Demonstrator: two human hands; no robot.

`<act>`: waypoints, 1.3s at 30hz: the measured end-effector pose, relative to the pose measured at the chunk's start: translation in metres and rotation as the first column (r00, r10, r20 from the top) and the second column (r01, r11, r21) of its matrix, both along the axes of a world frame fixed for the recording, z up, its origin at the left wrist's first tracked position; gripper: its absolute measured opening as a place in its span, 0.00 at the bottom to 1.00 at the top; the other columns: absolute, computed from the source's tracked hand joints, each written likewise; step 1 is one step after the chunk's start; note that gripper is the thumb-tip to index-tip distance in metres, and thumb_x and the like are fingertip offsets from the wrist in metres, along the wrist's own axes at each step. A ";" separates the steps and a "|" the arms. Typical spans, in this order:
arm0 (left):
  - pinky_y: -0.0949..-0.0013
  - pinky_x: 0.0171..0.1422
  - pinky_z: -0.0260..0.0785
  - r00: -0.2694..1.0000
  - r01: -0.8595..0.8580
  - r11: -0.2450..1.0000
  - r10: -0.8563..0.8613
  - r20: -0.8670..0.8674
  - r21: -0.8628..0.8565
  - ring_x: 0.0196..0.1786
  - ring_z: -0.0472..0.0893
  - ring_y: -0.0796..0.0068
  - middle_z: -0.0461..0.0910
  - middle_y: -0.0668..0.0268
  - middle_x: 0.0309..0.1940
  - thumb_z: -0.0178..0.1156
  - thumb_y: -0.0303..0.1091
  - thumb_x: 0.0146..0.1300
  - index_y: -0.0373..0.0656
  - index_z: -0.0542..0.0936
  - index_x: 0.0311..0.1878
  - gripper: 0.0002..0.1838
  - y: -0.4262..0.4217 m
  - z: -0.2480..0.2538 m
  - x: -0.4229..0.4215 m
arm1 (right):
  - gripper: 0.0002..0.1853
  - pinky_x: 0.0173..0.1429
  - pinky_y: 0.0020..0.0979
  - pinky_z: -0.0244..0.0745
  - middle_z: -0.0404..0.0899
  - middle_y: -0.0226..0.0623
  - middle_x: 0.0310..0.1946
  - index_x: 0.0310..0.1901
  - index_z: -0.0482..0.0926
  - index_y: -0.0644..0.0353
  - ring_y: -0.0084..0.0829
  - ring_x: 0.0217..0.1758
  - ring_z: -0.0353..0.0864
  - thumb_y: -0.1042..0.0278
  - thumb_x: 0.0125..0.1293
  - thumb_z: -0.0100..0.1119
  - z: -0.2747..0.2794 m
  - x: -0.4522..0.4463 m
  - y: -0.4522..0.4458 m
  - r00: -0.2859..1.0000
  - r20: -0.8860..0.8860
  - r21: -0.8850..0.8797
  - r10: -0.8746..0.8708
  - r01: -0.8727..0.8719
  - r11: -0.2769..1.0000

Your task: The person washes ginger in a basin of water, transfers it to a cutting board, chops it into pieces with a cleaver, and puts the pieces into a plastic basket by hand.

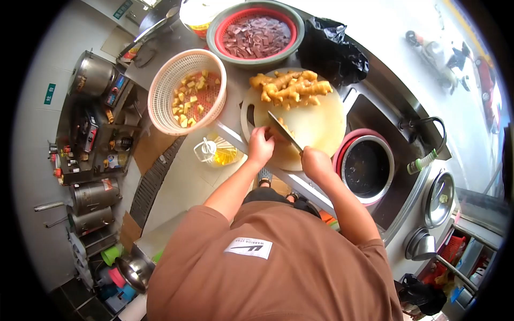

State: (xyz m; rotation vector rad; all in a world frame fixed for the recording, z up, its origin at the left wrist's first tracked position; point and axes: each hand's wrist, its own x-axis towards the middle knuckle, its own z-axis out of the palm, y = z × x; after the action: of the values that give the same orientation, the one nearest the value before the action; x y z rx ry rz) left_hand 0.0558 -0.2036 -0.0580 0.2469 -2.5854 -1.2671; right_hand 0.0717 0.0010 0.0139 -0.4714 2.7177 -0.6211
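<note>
My right hand (317, 162) is wrapped round the handle of a kitchen knife (284, 130), whose blade slants up and left over a round cutting board (326, 120). Close to the left side of the blade, my left hand (261, 145) has its fingers curled together at the board's edge; what they hold, if anything, is hidden. Small cut pieces of ginger (288, 127) show just beyond the blade. A heap of whole ginger root (292, 88) lies on the far part of the board.
Left of the board stands a white plastic basket (155, 101) with yellow chunks inside. Behind are a red colander (218, 37) of dark red pieces in water and a black plastic bag (334, 51). A metal pot (390, 166) sits in the sink at right. An oil jug (220, 152) stands below.
</note>
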 end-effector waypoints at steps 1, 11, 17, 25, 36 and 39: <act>0.63 0.52 0.77 0.999 0.000 1.000 -0.001 0.053 0.027 0.46 0.84 0.59 0.80 0.53 0.48 0.66 0.27 0.56 0.34 0.79 0.50 0.17 -0.001 0.003 -0.006 | 0.08 0.40 0.50 0.77 0.82 0.53 0.26 0.34 0.77 0.66 0.54 0.33 0.83 0.69 0.66 0.54 -0.004 -0.006 -0.003 1.000 0.001 0.029 0.000 0.000 1.000; 0.68 0.47 0.76 0.922 -0.190 0.883 0.010 0.387 0.430 0.38 0.83 0.71 0.84 0.61 0.35 0.68 0.31 0.59 0.33 0.80 0.46 0.15 0.006 0.021 -0.009 | 0.14 0.41 0.52 0.75 0.80 0.54 0.25 0.32 0.77 0.65 0.56 0.33 0.81 0.62 0.69 0.54 0.008 -0.004 0.027 0.995 0.024 -0.008 -0.097 0.097 0.995; 0.61 0.48 0.75 0.947 -0.122 0.982 0.071 0.312 0.147 0.37 0.84 0.55 0.85 0.55 0.35 0.67 0.42 0.59 0.39 0.84 0.42 0.16 0.013 -0.011 -0.038 | 0.13 0.40 0.52 0.75 0.80 0.54 0.25 0.32 0.77 0.64 0.55 0.32 0.81 0.62 0.69 0.55 0.014 0.000 0.034 0.995 -0.015 0.040 -0.103 0.104 0.994; 0.73 0.43 0.76 0.928 -0.219 0.780 -0.019 0.372 0.586 0.37 0.81 0.78 0.82 0.64 0.37 0.61 0.27 0.66 0.31 0.79 0.51 0.13 0.003 -0.014 -0.012 | 0.12 0.37 0.52 0.75 0.80 0.53 0.25 0.32 0.77 0.63 0.55 0.29 0.81 0.64 0.69 0.55 0.044 0.014 0.031 0.991 -0.064 -0.078 -0.121 0.116 0.990; 0.67 0.49 0.76 0.981 -0.082 0.966 0.035 0.190 0.244 0.40 0.83 0.69 0.82 0.60 0.40 0.65 0.29 0.60 0.36 0.83 0.43 0.10 0.011 0.011 -0.001 | 0.11 0.39 0.50 0.77 0.81 0.54 0.25 0.31 0.78 0.64 0.53 0.32 0.83 0.66 0.68 0.54 0.002 -0.002 0.020 0.999 0.011 0.036 -0.043 0.042 0.998; 0.66 0.49 0.76 0.993 0.014 0.976 -0.038 0.109 0.216 0.41 0.84 0.63 0.81 0.59 0.38 0.65 0.28 0.58 0.38 0.84 0.42 0.09 0.015 0.004 -0.006 | 0.12 0.39 0.50 0.76 0.81 0.54 0.25 0.31 0.78 0.64 0.53 0.32 0.83 0.65 0.68 0.55 0.000 -0.002 0.020 0.998 0.032 0.054 -0.052 0.051 0.997</act>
State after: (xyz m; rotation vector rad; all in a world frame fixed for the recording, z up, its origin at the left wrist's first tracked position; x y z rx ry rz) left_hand 0.0494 -0.1883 -0.0538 0.3351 -2.5493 -1.5877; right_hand 0.0701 0.0208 0.0139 -0.3754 2.7148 -0.5626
